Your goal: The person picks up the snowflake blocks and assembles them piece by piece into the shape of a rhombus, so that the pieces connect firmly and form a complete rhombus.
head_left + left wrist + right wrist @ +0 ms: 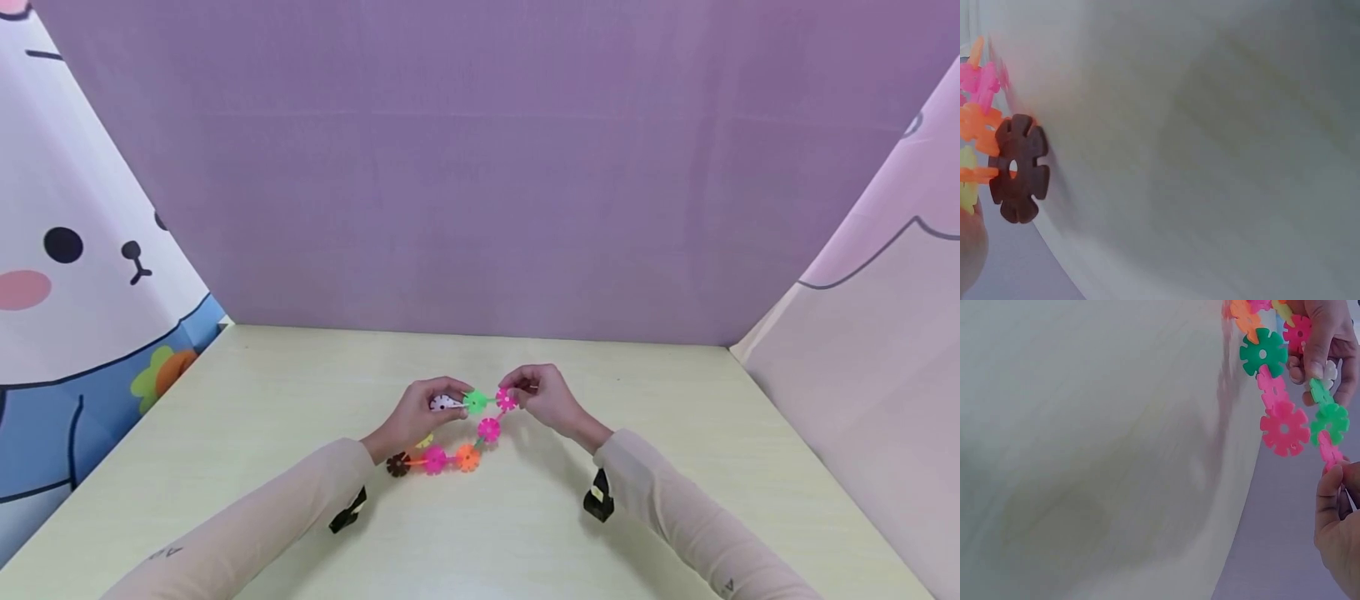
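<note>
A chain of colourful notched snowflake discs hangs between and below my two hands. My left hand [412, 414] pinches its upper left part, at a light green disc [1320, 391] beside a white disc [442, 403]. Opposite it, my right hand [553, 402] pinches a pink disc [1329, 449], which is joined to a green disc [1330, 423]. Lower in the chain come a pink disc [489, 429], an orange disc [468, 457], another pink disc [434, 460] and a brown disc [1019, 169]. A yellow disc [425, 441] is partly hidden by my left hand.
The pale wooden table [660, 400] spreads under both arms, with a purple backdrop [480, 183] along its far edge. Printed cloth panels [82, 208] flank it on both sides. A black device [598, 497] is worn under my right wrist, another [348, 511] under my left.
</note>
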A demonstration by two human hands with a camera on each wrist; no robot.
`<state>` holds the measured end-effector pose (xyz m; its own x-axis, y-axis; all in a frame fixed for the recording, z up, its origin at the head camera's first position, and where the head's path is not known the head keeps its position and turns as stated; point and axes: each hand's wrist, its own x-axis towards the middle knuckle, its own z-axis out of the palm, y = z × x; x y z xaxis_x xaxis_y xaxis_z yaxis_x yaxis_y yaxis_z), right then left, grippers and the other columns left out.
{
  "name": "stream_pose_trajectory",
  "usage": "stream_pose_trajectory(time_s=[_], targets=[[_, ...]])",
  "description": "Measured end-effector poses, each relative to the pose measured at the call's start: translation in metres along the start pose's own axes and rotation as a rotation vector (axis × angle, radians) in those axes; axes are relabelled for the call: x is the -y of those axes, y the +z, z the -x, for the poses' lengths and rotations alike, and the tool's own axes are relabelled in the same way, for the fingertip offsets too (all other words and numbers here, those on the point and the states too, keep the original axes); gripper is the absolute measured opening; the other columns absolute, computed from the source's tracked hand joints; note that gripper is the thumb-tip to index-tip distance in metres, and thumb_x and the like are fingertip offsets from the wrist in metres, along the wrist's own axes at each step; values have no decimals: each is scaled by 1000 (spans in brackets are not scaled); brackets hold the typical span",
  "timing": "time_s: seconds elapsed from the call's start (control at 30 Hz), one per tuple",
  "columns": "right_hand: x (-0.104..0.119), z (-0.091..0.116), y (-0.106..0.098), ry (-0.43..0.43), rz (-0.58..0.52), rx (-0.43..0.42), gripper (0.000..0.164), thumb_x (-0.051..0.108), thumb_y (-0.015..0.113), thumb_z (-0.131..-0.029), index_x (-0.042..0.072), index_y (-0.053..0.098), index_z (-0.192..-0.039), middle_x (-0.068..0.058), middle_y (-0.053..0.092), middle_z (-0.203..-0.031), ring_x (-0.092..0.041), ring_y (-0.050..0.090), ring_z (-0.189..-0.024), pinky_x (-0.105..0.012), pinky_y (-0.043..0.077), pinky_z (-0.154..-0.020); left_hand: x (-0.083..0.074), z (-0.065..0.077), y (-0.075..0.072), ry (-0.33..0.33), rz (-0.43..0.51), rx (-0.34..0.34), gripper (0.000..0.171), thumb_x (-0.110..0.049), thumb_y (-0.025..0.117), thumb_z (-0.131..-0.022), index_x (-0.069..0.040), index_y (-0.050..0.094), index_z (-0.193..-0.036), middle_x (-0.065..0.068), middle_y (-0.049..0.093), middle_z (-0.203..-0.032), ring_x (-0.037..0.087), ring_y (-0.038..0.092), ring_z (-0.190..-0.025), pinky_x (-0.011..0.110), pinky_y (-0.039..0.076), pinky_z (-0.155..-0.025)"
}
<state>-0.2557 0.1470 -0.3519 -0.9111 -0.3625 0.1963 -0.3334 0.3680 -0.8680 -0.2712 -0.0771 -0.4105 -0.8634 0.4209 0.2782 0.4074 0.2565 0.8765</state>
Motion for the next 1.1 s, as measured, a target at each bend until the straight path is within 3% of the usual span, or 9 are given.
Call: stream_pose_trajectory(time_s=[0.2, 0.6, 0.93, 1.1], targets=[[-1, -1, 0, -13, 3, -1, 16, -12, 51, -83, -14, 62, -95, -29, 64, -90, -31, 60, -74, -22, 50, -59, 1, -1, -1, 22, 1, 7, 26, -15, 68, -81, -17, 65, -107, 3, 66, -99, 14, 61, -90, 25, 53, -67], [-5, -4, 1, -35, 0, 6, 17, -10, 51, -85, -13, 60, -100, -29, 63, -94, -38, 59, -79, -20, 50, -61, 3, -4, -3, -15, 3, 1, 27, -17, 68, -82, -20, 63, -108, 2, 65, -98, 16, 61, -92, 24, 53, -72], [-7, 3, 1, -1, -5, -9, 28, -5, 61, -82, -10, 56, -109, -26, 60, -104, -39, 57, -97, -18, 49, -72, 0, -1, -4, -17, 11, -16, 29, -16, 68, -82, -16, 62, -110, 6, 65, -100, 17, 60, -92, 21, 52, -72], [-11, 7, 3, 26, -8, -7, 30, -6, 61, -81, -11, 54, -110, -27, 58, -106, -40, 56, -99, -30, 52, -79, -21, 5, -6, -28, 24, -4, 31, -8, 65, -83, -5, 60, -113, 15, 63, -102, 25, 60, -95, 22, 52, -72]])
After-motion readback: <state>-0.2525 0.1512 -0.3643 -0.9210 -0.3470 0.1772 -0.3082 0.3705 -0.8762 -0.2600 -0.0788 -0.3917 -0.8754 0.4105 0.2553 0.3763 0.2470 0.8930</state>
